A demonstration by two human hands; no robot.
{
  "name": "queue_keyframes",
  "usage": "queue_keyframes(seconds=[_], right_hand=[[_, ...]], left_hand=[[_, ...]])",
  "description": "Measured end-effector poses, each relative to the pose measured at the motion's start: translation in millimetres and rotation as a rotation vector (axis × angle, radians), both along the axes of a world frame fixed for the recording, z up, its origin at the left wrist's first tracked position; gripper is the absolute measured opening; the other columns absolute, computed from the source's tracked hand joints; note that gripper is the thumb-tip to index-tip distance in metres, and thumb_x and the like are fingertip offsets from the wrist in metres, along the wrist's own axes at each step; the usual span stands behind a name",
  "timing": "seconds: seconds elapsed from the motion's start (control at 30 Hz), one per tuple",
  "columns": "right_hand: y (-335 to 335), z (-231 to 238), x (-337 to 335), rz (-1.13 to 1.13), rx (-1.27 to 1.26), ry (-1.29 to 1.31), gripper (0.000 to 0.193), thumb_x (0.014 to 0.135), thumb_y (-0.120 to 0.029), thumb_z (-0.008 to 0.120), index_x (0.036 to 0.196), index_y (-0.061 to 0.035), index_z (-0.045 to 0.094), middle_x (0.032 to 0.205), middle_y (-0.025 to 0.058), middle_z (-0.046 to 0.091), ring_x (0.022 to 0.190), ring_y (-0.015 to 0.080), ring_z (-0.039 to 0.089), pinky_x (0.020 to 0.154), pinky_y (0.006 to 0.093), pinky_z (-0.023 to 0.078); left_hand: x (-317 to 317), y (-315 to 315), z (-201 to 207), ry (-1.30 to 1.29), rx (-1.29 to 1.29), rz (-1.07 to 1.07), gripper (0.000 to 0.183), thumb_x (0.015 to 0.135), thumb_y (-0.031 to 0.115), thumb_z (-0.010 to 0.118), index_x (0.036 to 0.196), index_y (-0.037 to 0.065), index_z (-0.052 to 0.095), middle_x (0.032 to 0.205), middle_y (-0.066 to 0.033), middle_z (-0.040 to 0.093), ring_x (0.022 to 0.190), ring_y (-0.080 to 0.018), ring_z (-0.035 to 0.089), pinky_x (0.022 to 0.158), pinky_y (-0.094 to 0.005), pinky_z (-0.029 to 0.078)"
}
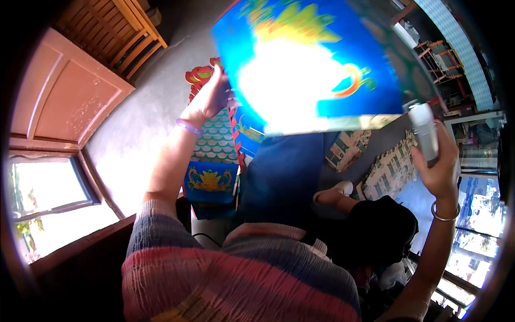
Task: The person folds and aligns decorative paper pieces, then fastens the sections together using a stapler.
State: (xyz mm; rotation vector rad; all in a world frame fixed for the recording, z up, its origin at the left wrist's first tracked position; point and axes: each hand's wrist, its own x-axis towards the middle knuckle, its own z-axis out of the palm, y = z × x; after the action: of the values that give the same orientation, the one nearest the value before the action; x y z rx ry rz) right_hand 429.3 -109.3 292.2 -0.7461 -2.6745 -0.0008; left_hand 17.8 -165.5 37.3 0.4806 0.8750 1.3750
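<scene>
A large blue painted panel (316,64) fills the upper centre, its left edge gripped by the left hand (212,96). At right, a white tube (425,131) is clasped in the right hand (442,166), just below the panel's lower right corner.

wall: pale grey plaster wall (145,115) is catching daylight
door: pink panelled door (67,96) is sitting just above the window
window: window (51,206) is glaring white
furniture: slatted wooden furniture (115,29) is standing above the door
sill: dark sill (80,252) is running below the window
</scene>
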Motion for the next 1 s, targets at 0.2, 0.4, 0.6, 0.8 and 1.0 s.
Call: queue_keyframes(seconds=[0.2,0.4,0.6,0.8,1.0], right_hand=[[25.4,9.3,-25.3,0.101,0.027,-0.170,0.035,0.058,0.001,0.065,0.089,-0.0004,0.049,0.081,0.0140,0.051,0.074,0.0337,0.053,0.064,0.0364,0.044],[82.0,-15.0,-56.1,0.017,0.163,-0.239,0.032,0.062,-0.002,0.064,0.091,-0.0033,0.051,0.085,0.0119,0.055,0.080,0.0315,0.055,0.067,0.0370,0.044],[94.9,-37.3,-99.3,0.016,0.386,0.050,0.041,0.069,-0.010,0.067,0.106,-0.0042,0.051,0.098,0.0094,0.057,0.090,0.0276,0.056,0.074,0.0342,0.046],[100.4,-79.3,-79.7,-0.131,-0.681,0.155,0.029,0.078,-0.022,0.062,0.094,0.0019,0.058,0.077,0.0017,0.058,0.069,0.0076,0.052,0.063,0.0245,0.042],[117.7,-127.0,-1.9,-0.444,-1.046,0.206,0.023,0.082,-0.022,0.060,0.089,0.0000,0.058,0.071,0.0003,0.055,0.062,0.0054,0.050,0.056,0.0197,0.039]], left_hand=[[2.6,3.4,118.0,0.114,0.495,0.110,0.072,0.082,0.061,0.043,0.127,0.004,0.040,0.119,-0.0124,0.052,0.108,-0.0230,0.050,0.092,-0.0384,0.041],[-63.5,32.9,148.0,0.535,0.365,-0.097,0.044,0.074,0.007,0.068,0.113,0.001,0.050,0.103,-0.0100,0.061,0.093,-0.0176,0.059,0.085,-0.0299,0.048],[-33.0,-7.9,202.8,0.708,0.640,0.363,0.042,0.077,-0.004,0.055,0.117,0.004,0.045,0.092,-0.0032,0.059,0.080,-0.0112,0.057,0.070,-0.0242,0.048],[-52.4,-103.3,44.0,0.979,0.108,0.486,0.052,0.073,-0.002,0.064,0.121,0.006,0.046,0.102,-0.0060,0.058,0.096,-0.0174,0.055,0.085,-0.0314,0.047],[10.8,-218.8,-194.2,0.429,-0.556,0.500,0.036,0.063,-0.009,0.065,0.095,0.001,0.054,0.085,-0.0081,0.060,0.078,-0.0220,0.060,0.068,-0.0340,0.052]])
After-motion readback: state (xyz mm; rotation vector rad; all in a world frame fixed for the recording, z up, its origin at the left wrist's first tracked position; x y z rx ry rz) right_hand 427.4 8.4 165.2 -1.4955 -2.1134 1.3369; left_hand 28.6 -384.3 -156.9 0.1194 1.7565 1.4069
